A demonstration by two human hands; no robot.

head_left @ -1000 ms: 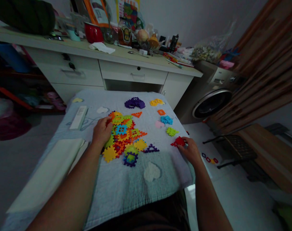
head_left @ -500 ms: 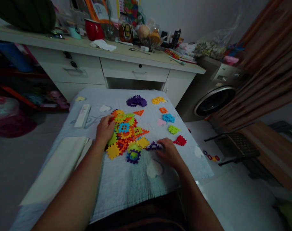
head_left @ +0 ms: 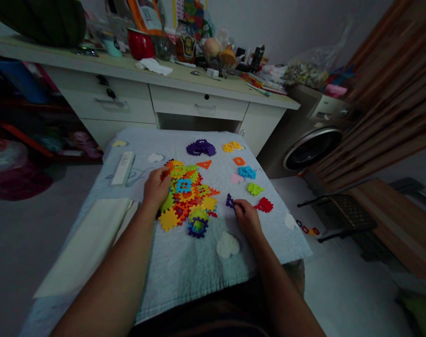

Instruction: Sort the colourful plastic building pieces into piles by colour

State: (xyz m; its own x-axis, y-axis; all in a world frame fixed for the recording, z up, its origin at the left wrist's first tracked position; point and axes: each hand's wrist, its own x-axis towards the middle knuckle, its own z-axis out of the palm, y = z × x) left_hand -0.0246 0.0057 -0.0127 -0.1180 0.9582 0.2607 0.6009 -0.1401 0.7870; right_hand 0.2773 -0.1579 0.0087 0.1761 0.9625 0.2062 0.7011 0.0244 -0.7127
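A heap of colourful toothed plastic building pieces (head_left: 183,199) lies in the middle of the cloth-covered table. My left hand (head_left: 157,186) rests at the heap's left edge. Its fingers are curled in, the tips by an orange piece at the top; what they grip, if anything, is hidden. Between the fingertips of my right hand (head_left: 247,215) is a purple building piece (head_left: 230,201), tilted up and apart from the heap. Just right of that hand lies a small group of red pieces (head_left: 264,205). A purple square piece (head_left: 198,227) sits at the heap's near edge.
Sorted along the table's far and right sides are purple pieces (head_left: 201,147), yellow pieces (head_left: 232,146), an orange square (head_left: 238,161), blue pieces (head_left: 247,172) and green pieces (head_left: 255,189). A white box (head_left: 123,168) and folded cloth (head_left: 84,243) are at left. Behind stands a cluttered counter (head_left: 184,70).
My right hand has lifted the purple piece and drawn it away from the heap, turning it upward. The left hand stays by the heap. The view has shifted slightly.
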